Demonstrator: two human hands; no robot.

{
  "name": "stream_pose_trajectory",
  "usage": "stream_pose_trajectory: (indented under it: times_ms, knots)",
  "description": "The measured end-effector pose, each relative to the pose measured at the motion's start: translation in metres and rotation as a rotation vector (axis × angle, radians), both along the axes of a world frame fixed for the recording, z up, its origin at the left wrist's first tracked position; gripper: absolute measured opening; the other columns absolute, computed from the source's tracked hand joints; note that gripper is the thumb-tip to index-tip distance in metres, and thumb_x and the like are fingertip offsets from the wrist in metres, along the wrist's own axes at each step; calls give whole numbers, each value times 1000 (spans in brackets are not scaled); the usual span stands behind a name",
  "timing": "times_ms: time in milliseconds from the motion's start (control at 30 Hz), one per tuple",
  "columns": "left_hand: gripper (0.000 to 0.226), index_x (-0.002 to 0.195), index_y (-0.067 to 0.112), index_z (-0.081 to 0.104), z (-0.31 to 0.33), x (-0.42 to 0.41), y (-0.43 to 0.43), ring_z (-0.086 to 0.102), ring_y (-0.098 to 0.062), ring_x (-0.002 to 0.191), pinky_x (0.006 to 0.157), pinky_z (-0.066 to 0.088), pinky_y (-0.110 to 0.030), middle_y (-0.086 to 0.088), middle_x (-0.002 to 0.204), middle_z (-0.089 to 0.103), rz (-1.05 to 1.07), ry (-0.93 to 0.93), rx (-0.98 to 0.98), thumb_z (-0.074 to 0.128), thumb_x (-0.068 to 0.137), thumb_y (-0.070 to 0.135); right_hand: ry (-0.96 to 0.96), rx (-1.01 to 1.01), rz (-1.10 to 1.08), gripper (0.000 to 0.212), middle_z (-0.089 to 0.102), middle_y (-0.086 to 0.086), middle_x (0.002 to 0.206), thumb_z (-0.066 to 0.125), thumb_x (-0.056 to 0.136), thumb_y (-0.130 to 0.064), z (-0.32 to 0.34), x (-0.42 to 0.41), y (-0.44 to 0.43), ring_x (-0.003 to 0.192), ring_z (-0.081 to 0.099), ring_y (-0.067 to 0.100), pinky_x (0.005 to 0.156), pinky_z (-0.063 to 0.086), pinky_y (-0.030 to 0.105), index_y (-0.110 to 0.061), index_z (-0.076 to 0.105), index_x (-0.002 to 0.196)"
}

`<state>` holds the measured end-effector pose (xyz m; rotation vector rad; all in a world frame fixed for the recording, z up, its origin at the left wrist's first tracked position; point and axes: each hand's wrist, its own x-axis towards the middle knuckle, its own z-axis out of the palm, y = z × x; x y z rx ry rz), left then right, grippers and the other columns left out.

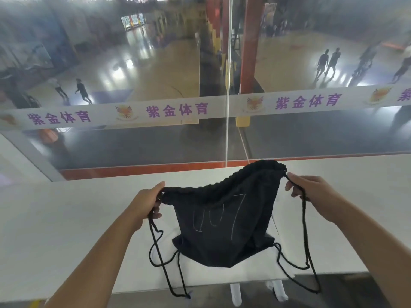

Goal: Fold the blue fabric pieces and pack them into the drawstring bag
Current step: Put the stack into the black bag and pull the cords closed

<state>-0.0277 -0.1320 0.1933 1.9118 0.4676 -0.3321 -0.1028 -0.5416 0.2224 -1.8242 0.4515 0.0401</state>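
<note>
Black cloth, soft and matte, makes up the drawstring bag, which hangs spread between the two hands above the white counter, near its near edge; whether its bottom corners rest on the surface cannot be told. The bag's top hem is puckered into tight gathers and rises in a peak toward the far right, while the body falls in loose folds to a wide, slightly sagging bottom. Thin pale strokes, chalk-like, are drawn across its front and read roughly "007". The left hand has its fingers curled round the gathered left top corner and the cord there. The right hand pinches the cord just beside the right top corner, with its fingers bent round it. The left cord, round, braided and black, drops in long loops past the near edge of the counter, and the right cord runs down in the same way to the bag's lower right corner. The counter is smooth and flat. Beyond it stands a glass pane crossed by a white banner strip printed with the purple characters "紫金体育" and an orange-gold winged emblem, repeated along its length. Through the glass lie a glossy court floor and a red column.
</note>
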Motion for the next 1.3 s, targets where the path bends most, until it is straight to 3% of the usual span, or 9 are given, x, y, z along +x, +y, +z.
stream_pose_trajectory:
  times_ms: [133, 267, 600, 767, 833, 933, 1100, 1200, 1300]
  knots:
    - [40, 90, 8, 62, 12, -2, 6, 39, -19, 59, 54, 36, -28, -5, 69, 45, 160, -158, 99, 64, 93, 48, -102, 132, -135, 39, 51, 3, 68, 54, 102, -33, 17, 14, 6, 83, 62, 23, 76, 40, 31, -16, 58, 67]
    - [22, 107, 15, 60, 56, 0, 16, 51, -22, 78, 60, 43, -32, -10, 99, 57, 273, -436, -44, 69, 93, 30, -276, 178, -307, 38, 53, 1, 66, 57, 101, -34, 60, 23, 0, 84, 53, 24, 84, 40, 34, -18, 61, 66]
    - [16, 85, 25, 63, 93, -10, 115, 41, -15, 47, 34, 31, -13, -9, 83, 53, 634, -558, -168, 65, 86, 8, -453, 461, -714, 26, 53, -13, 45, 52, 102, -20, 59, 18, -111, 45, 44, 3, 43, 38, 14, -22, 49, 77]
    - [11, 87, 19, 60, 35, -20, 116, 40, -9, 36, 36, 34, -12, -4, 58, 47, 444, -343, -98, 64, 96, 15, -125, 302, -587, 20, 62, -12, 44, 55, 101, -25, -2, -2, -86, 39, 59, 1, 52, 39, 28, -15, 62, 85]
    - [29, 114, 19, 59, 18, -33, 100, 61, -23, 76, 68, 53, -28, -10, 90, 61, 201, -164, 12, 61, 97, 44, 49, 121, -453, 28, 77, 0, 71, 60, 98, -29, -34, -13, -74, 68, 67, 18, 66, 48, 34, -3, 66, 106]
    - [71, 147, 39, 38, -1, -55, 75, 32, -29, 144, 115, 28, -51, -2, 156, 33, -211, -21, 268, 59, 86, 69, 148, -286, -199, 66, 55, 16, 140, 75, 86, -39, -75, -32, -46, 125, 52, 37, 105, 42, 49, -19, 49, 143]
    - [87, 154, 44, 19, 5, -41, -6, 19, -23, 153, 118, 27, -50, 9, 167, 13, -494, -187, 309, 70, 84, 57, -119, -204, 159, 76, 38, 2, 154, 68, 89, -6, -41, -2, 32, 145, 32, 20, 115, 28, 40, -29, 35, 153]
    - [76, 152, 38, 30, 17, -5, -37, 32, -23, 147, 113, 34, -46, 4, 160, 34, -433, -206, 138, 70, 88, 49, -60, -25, 205, 66, 47, 0, 147, 59, 90, -7, -16, 40, 65, 131, 45, 18, 102, 37, 30, -26, 40, 150]
    - [38, 125, 26, 63, 20, 18, -52, 60, -19, 119, 97, 45, -33, 1, 123, 66, -377, -291, 114, 73, 89, 35, -118, -86, 61, 28, 75, 3, 109, 66, 86, -14, -15, 68, 76, 103, 68, 21, 89, 51, 31, -18, 74, 112]
